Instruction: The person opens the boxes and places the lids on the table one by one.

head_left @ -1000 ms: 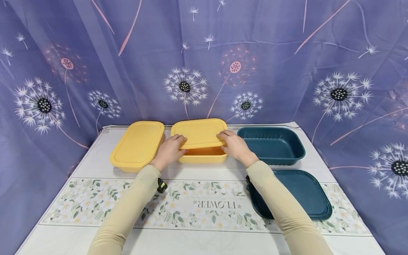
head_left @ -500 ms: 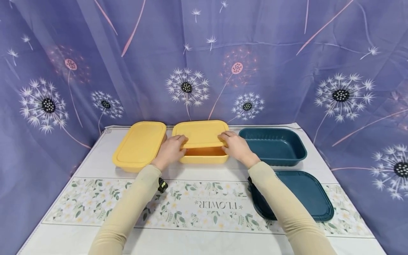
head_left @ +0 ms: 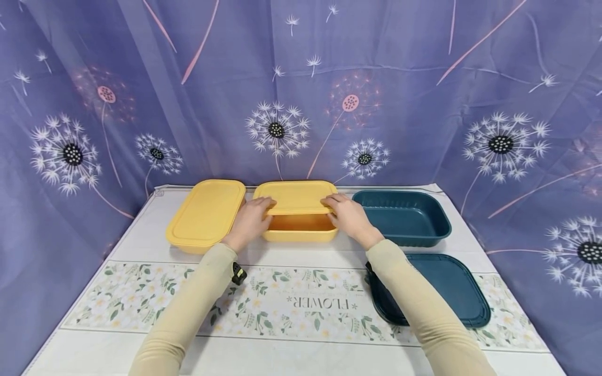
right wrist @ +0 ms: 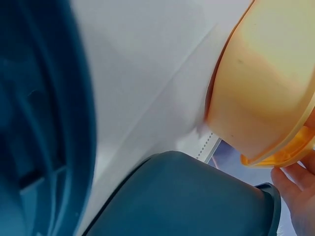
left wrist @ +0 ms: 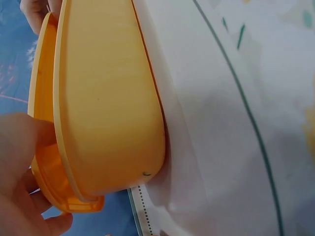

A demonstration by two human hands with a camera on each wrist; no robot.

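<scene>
In the head view, two boxes were yellow, the middle box (head_left: pixel 301 236) and the left box (head_left: pixel 196 249). Two lids were yellow too, the held lid (head_left: pixel 301 199) and the left lid (head_left: pixel 207 211), which sat on the left box. There was one dark box (head_left: pixel 403 216) and one dark lid (head_left: pixel 453 286).

The held lid was flat with round corners. It tilted over the middle box, up at the front. The left hand (head_left: pixel 248 223) and right hand (head_left: pixel 351 219) gripped its sides.

In the left wrist view, the left thumb poked into the gap.

In the right wrist view, the right fingers held a corner.
</scene>
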